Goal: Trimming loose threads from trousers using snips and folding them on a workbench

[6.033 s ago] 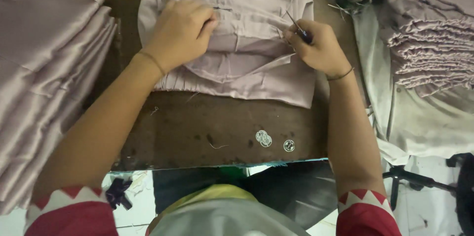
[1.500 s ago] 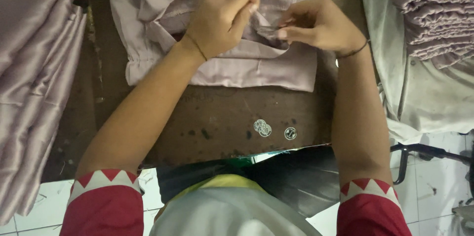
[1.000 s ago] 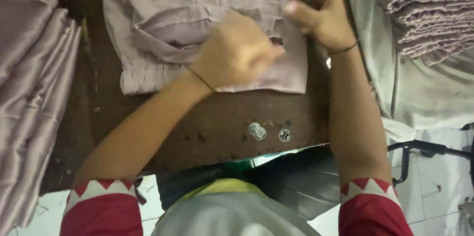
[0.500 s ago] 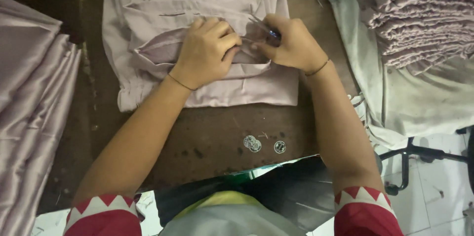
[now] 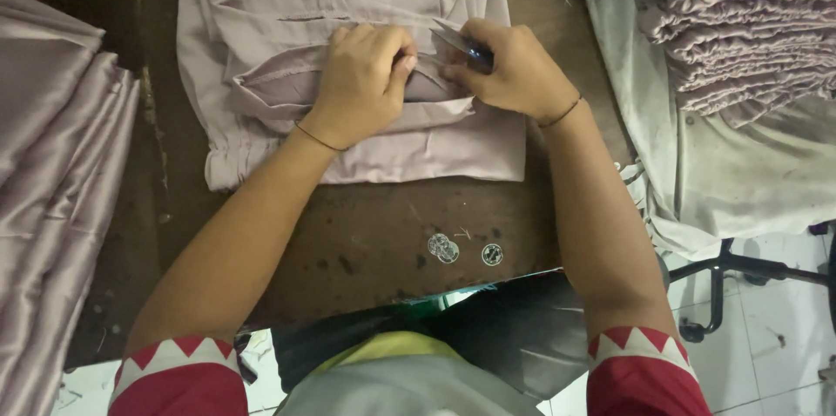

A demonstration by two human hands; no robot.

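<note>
A pale mauve garment (image 5: 287,6) lies folded on the dark wooden table (image 5: 366,242). My left hand (image 5: 364,81) presses down on a fold of the fabric, fingers curled and pinching it. My right hand (image 5: 514,67) sits just right of it, shut on small thread snips (image 5: 461,41) whose metal blades point left toward my left fingertips. The two hands almost touch over the garment's middle fold.
A pile of satin mauve fabric (image 5: 52,207) fills the left side. A stack of folded mauve pieces (image 5: 740,24) rests on a grey cloth (image 5: 731,172) at the right. Two small round stickers (image 5: 444,248) mark the table's near edge. A chair base (image 5: 740,272) stands on the tiled floor.
Over the earlier frames my hands lifted and shifted the garment, then settled back on it. In the last half second both hands stay on the middle fold, nearly still.
</note>
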